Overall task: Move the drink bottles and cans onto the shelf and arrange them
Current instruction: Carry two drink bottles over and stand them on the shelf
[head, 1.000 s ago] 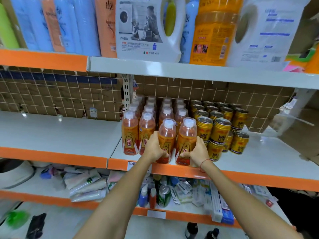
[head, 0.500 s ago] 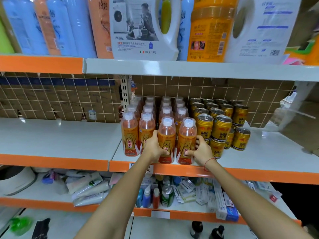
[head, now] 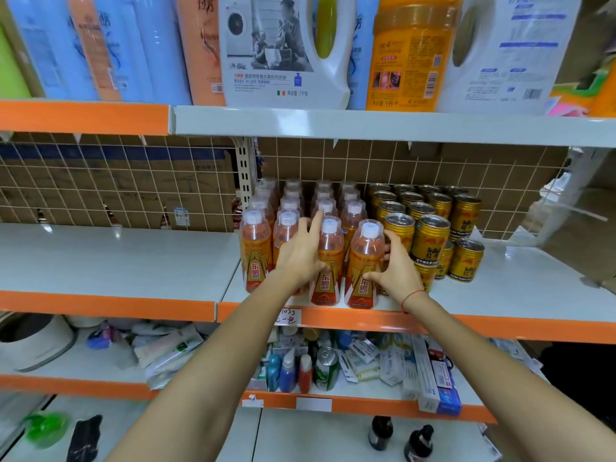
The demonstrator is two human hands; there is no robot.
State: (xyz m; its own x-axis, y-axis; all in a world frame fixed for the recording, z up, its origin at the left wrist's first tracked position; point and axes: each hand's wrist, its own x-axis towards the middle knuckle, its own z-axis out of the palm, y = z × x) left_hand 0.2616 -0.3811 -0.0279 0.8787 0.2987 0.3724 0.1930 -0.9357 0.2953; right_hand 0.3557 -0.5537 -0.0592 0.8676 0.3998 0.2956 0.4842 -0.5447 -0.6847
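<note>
Standing in tight rows on the middle shelf [head: 500, 295], the orange drink bottles [head: 255, 251] fill its left part and the gold cans [head: 431, 240] sit just to their right, some stacked 2 high. Both hands are at the near row: the left hand [head: 301, 258] lies with fingers spread against the bottles left of the third bottle [head: 328, 261], one finger lifted beside its cap, and the right hand [head: 395, 266] is wide, fingers curved around the right side of the rightmost bottle [head: 365, 265] without clearly closing on it.

These bottles are likely thin clear plastic — full, so fairly heavy and stiff enough, yet the smooth film label could slip. Their shape narrows to a shoulder under a white cap, so the broad labelled waist looks like the surest hold; pushing low should slide them without tipping. The cans are rigid metal with glossy printed walls and ringed lids — stable when flat, less so stacked.
</note>
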